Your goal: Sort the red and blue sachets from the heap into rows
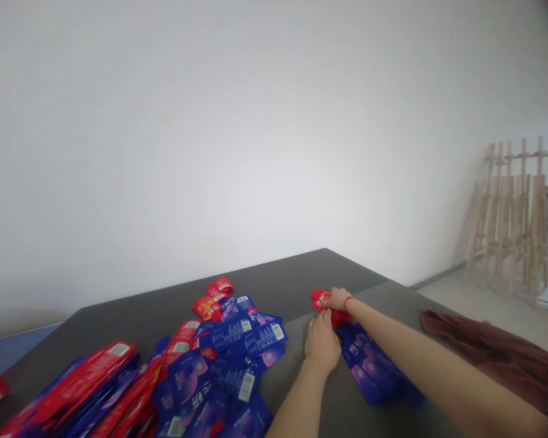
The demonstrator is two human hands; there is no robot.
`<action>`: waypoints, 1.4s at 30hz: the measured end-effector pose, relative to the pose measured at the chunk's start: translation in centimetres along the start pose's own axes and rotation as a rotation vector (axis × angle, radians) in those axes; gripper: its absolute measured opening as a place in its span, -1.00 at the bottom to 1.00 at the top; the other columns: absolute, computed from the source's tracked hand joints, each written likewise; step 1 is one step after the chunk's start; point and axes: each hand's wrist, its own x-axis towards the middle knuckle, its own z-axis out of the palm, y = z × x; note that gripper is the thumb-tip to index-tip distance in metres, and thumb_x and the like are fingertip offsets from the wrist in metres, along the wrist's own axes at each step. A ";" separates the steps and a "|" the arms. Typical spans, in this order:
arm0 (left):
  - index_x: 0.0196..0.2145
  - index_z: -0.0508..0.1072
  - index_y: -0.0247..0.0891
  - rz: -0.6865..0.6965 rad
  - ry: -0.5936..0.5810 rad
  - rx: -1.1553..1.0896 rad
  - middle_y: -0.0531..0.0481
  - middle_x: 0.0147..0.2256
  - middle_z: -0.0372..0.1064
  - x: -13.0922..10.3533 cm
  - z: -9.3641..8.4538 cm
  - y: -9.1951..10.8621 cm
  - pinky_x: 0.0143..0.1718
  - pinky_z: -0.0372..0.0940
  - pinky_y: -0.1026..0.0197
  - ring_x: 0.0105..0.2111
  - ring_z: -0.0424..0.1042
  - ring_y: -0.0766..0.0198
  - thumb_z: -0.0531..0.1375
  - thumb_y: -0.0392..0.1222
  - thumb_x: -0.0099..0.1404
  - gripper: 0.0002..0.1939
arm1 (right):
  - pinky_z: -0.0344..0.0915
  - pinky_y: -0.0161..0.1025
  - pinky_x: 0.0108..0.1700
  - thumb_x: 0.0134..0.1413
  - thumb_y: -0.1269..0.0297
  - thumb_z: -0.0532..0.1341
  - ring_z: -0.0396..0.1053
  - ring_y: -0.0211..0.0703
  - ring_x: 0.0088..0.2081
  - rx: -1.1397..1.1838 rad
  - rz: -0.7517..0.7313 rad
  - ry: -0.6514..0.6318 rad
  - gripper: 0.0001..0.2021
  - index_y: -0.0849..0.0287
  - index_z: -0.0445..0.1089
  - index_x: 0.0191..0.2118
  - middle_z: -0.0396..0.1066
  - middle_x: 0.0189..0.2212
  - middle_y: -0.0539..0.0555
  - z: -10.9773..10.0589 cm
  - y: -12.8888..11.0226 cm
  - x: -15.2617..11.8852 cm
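Blue packets [365, 364] lie overlapping beside our right forearm [406, 345], perhaps for neatness; beyond, our left hand [322, 340] and right hand [338, 299] meet at red packets [318, 296] on the table [278, 291], likely steadying them; whether either grips, we cannot tell.

Pale wall [256, 134] is filling the background, rising behind a dark grey table [351, 271]. A dark baseboard strip [442, 275] is running along the wall's foot at right, bordering a light floor [456, 293]. Wooden slatted frames [535, 210] are standing there in a row, blurred. Brown cloth [493, 347] is lying in folds along the table's right side. Blue surface [21, 345] is showing at far left, beyond the table edge.
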 end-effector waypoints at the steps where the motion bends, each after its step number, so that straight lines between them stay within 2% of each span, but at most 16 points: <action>1: 0.19 0.15 -0.36 -0.007 -0.002 -0.009 -0.17 0.18 0.17 -0.1 -0.1 0.0 0.22 -0.03 0.15 0.15 0.17 0.14 -0.01 -0.40 0.17 -0.40 | 0.22 0.00 -0.03 -0.08 -0.12 0.26 0.29 0.20 0.05 -0.005 0.021 0.011 -0.35 0.24 0.32 0.05 0.30 0.02 0.34 0.0 0.3 0.0; 6: 0.17 0.19 -0.36 -0.072 -0.021 -0.025 -0.20 0.21 0.10 -1.6 -0.5 1.0 0.21 0.02 0.13 0.18 0.14 0.10 0.02 -0.36 0.18 -0.44 | 0.12 0.03 0.04 -0.02 -0.21 0.11 0.14 0.24 0.15 -0.040 0.002 0.063 -0.23 0.27 0.18 0.18 0.18 0.13 0.38 0.2 1.3 -0.9; 9: 0.17 0.21 -0.38 -0.098 -0.044 -0.004 -0.25 0.24 0.05 -3.8 -2.2 2.0 0.24 -0.02 0.04 0.23 0.04 0.01 0.07 -0.28 0.18 -0.43 | 0.05 0.12 0.08 0.06 -0.23 0.01 0.05 0.26 0.21 -0.053 -0.041 0.090 -0.17 0.29 -0.01 0.29 0.09 0.20 0.39 0.4 1.3 -1.8; 11: 0.16 0.25 -0.32 -0.057 -0.064 0.048 -0.18 0.25 0.07 -5.6 -4.7 2.0 0.25 -0.05 0.06 0.24 0.04 0.05 0.07 -0.25 0.20 -0.46 | 0.03 0.16 0.08 0.08 -0.23 -0.01 0.05 0.27 0.20 -0.059 -0.067 0.096 -0.17 0.29 -0.07 0.31 0.08 0.21 0.40 0.4 1.2 -2.3; 14: 0.09 0.33 -0.23 -0.033 -0.024 0.246 -0.09 0.22 0.14 -8.2 -10.5 0.3 0.25 -0.05 0.10 0.21 0.09 0.13 0.04 -0.25 0.23 -0.54 | 0.03 0.21 0.06 0.06 -0.22 0.03 0.10 0.31 0.17 -0.066 -0.109 0.095 -0.17 0.27 -0.03 0.30 0.12 0.18 0.42 -0.4 1.0 -3.1; 16: 0.08 0.34 -0.21 -0.119 -0.031 0.463 -0.07 0.18 0.21 -9.7 -14.9 -1.9 0.23 -0.04 0.13 0.18 0.14 0.18 0.00 -0.29 0.25 -0.56 | 0.02 0.25 0.05 0.08 -0.17 0.04 0.10 0.36 0.17 -0.068 -0.147 0.112 -0.20 0.31 -0.01 0.29 0.11 0.17 0.46 -1.4 0.4 -4.0; 18: 0.00 0.39 -0.37 -0.226 -0.021 0.532 -0.26 0.06 0.32 -11.2 -18.5 -4.3 0.17 0.03 0.01 0.11 0.24 0.05 -0.02 -0.34 0.24 -0.60 | -0.01 0.27 0.07 0.14 -0.05 0.05 0.06 0.39 0.18 -0.065 -0.231 0.142 -0.29 0.36 0.03 0.28 0.08 0.19 0.50 -2.3 -1.0 -5.5; 21: -0.07 0.42 -0.44 -0.324 -0.028 0.573 -0.32 -0.09 0.42 -13.7 -21.2 -6.3 0.05 0.16 -0.03 -0.02 0.36 -0.01 -0.04 -0.35 0.24 -0.64 | -0.06 0.15 0.15 0.13 0.15 0.11 0.03 0.27 0.21 -0.046 -0.491 0.149 -0.42 0.32 0.14 0.22 0.07 0.21 0.43 -2.9 -4.6 -9.8; 23: -0.06 0.41 -0.39 -0.338 -0.037 0.573 -0.26 -0.10 0.43 -15.5 -21.1 -6.0 0.02 0.18 0.03 -0.04 0.38 0.05 -0.06 -0.34 0.26 -0.63 | 0.00 -0.04 0.16 0.09 0.15 0.17 0.12 0.09 0.17 -0.021 -0.721 0.100 -0.51 0.17 0.26 0.15 0.19 0.17 0.26 -2.3 -7.4 -14.0; 25: -0.04 0.40 -0.32 -0.334 -0.050 0.559 -0.18 -0.08 0.43 -17.4 -20.0 -4.8 0.02 0.18 0.10 -0.03 0.38 0.11 -0.08 -0.35 0.27 -0.61 | 0.10 -0.23 0.10 0.05 0.07 0.21 0.24 -0.09 0.08 0.017 -0.968 0.024 -0.57 0.01 0.34 0.06 0.32 0.07 0.07 -0.9 -9.9 -18.6; 27: -0.04 0.40 -0.27 -0.331 -0.076 0.536 -0.14 -0.07 0.43 -19.0 -18.6 -3.5 0.04 0.16 0.11 -0.02 0.36 0.14 -0.09 -0.36 0.26 -0.60 | 0.14 -0.17 0.07 -0.01 0.08 0.26 0.27 -0.05 0.04 0.106 -1.287 -0.052 -0.51 0.08 0.33 0.06 0.33 0.05 0.10 0.9 -11.5 -22.6; 28: -0.04 0.40 -0.27 -0.328 -0.088 0.527 -0.14 -0.04 0.42 -19.7 -18.0 -2.9 0.07 0.13 0.10 0.01 0.34 0.13 -0.08 -0.36 0.25 -0.60 | 0.16 -0.13 0.05 -0.04 0.08 0.28 0.26 0.00 0.04 0.116 -1.317 -0.056 -0.51 0.10 0.34 0.04 0.32 0.05 0.12 1.7 -12.0 -24.1; 31: 0.04 0.37 -0.33 -0.306 -0.086 0.513 -0.19 0.07 0.34 -21.0 -16.8 -2.3 0.19 -0.02 0.05 0.13 0.22 0.07 -0.05 -0.33 0.22 -0.55 | 0.19 -0.06 0.02 -0.11 0.15 0.31 0.21 0.10 0.05 0.140 -1.249 -0.034 -0.46 0.21 0.32 0.04 0.30 0.04 0.22 3.3 -12.7 -26.5; 34: 0.14 0.28 -0.40 -0.299 -0.029 0.486 -0.21 0.13 0.27 -21.6 -16.6 -2.6 0.23 -0.08 0.03 0.18 0.15 0.05 -0.03 -0.29 0.22 -0.48 | 0.17 -0.08 0.04 -0.06 0.31 0.24 0.21 0.07 0.04 0.156 -1.201 0.004 -0.53 0.20 0.32 0.04 0.32 0.00 0.20 3.5 -12.5 -26.7; 39: 0.12 0.28 -0.39 -0.307 0.103 0.265 -0.21 0.11 0.29 -21.9 -17.1 -4.0 0.19 0.02 0.07 0.14 0.22 0.13 -0.10 -0.14 0.29 -0.49 | 0.21 -0.14 -0.01 0.00 0.48 0.11 0.25 0.02 -0.01 0.136 -1.027 0.149 -0.53 0.15 0.29 0.09 0.34 -0.04 0.15 3.3 -11.7 -26.5; 42: 0.05 0.32 -0.37 -0.350 0.145 0.062 -0.20 -0.01 0.39 -21.7 -17.5 -4.7 0.11 0.13 0.08 0.02 0.33 0.11 -0.03 -0.06 0.24 -0.50 | 0.22 -0.18 -0.05 0.11 0.46 0.06 0.26 -0.02 -0.03 0.124 -1.019 0.209 -0.57 0.11 0.29 0.11 0.36 -0.06 0.15 3.3 -11.5 -27.0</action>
